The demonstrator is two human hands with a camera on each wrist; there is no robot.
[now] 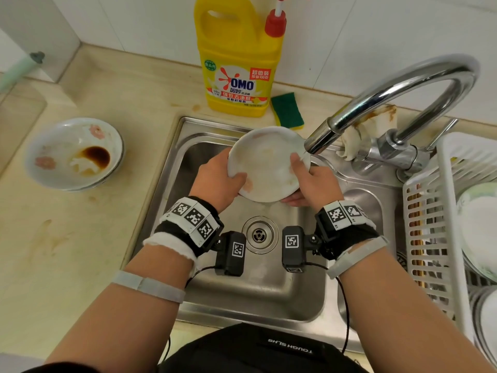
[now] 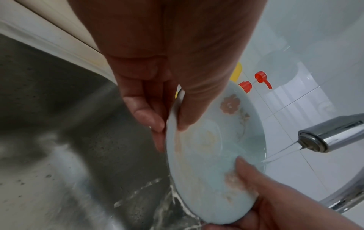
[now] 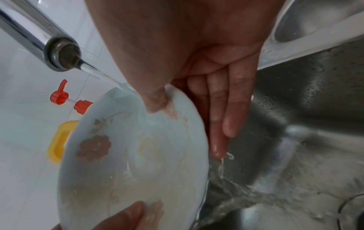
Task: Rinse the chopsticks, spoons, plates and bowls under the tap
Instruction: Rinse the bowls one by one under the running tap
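Note:
Both hands hold a white plate (image 1: pixel 266 162) with pink flower prints, tilted over the steel sink (image 1: pixel 188 135). My left hand (image 1: pixel 220 179) grips its left rim, thumb on the face and fingers behind. My right hand (image 1: pixel 309 181) grips the right rim the same way. Water runs from the chrome tap (image 1: pixel 322 138) onto the plate's right edge. In the left wrist view the plate (image 2: pixel 206 155) takes the stream near the tap (image 2: pixel 331 135), held by my left hand (image 2: pixel 169 124). The right wrist view shows water spilling off the plate (image 3: pixel 138 155), held by my right hand (image 3: pixel 187 109), into the sink.
A dirty flowered bowl (image 1: pixel 72 154) with brown sauce sits on the counter at left. A yellow detergent bottle (image 1: pixel 236 63) and a green sponge (image 1: pixel 287 110) stand behind the sink. A white drying rack (image 1: pixel 443 211) at right holds clean plates and chopsticks. A stained cloth (image 1: pixel 357 135) lies by the tap base.

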